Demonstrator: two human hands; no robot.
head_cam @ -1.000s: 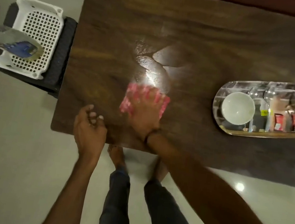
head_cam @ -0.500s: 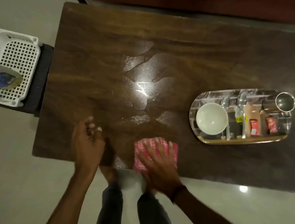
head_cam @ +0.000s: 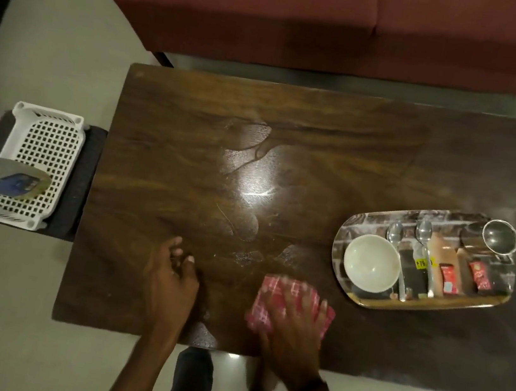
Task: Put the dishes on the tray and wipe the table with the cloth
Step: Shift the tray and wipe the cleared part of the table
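One cloth [head_cam: 272, 296] under one flat hand, four dishes on one tray [head_cam: 417, 305].

The right hand [head_cam: 292, 329] presses the red checked cloth onto the table [head_cam: 325, 132] near its front edge, fingers straight and spread. The left hand [head_cam: 172, 279] rests on the wood well apart from it, fingers loosely curled, holding nothing. The tray, at the table's right, carries one white bowl [head_cam: 372, 263], two spoons [head_cam: 395, 231] and one steel cup [head_cam: 500, 236]. One white basket [head_cam: 41, 145] stands beside the table's left end.
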